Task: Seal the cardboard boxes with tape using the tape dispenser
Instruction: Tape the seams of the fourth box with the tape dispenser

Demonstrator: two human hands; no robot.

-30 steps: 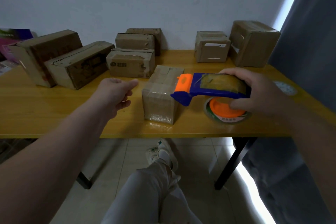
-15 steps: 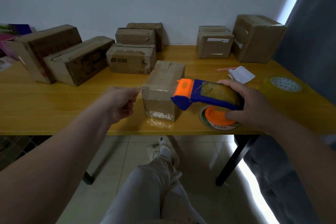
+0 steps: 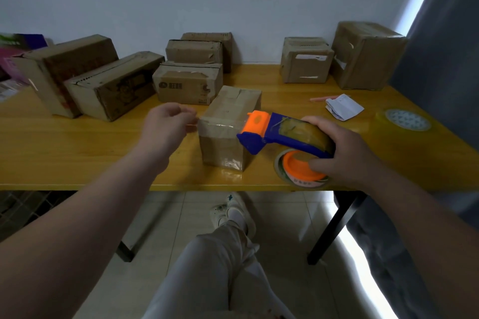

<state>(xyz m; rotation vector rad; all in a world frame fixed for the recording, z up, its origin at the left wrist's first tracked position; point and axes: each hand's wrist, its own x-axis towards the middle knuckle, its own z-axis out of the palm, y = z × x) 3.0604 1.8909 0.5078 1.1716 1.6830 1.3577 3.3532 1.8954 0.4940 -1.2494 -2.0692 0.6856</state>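
Yellow table: left hand pinches tape end, right hand grips dispenser; slack could wrinkle it over the box between.

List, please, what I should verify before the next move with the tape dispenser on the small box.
1. Right hand grips the tape dispenser: ok.
2. The orange head sits at the right top edge of the small box: ok.
3. Left hand pinches the free end of the tape strip beside the box's left corner: ok.
4. Strip stuck down flat, without wrinkles: cannot tell.
5. Box stands apart from the other boxes on the table: ok.
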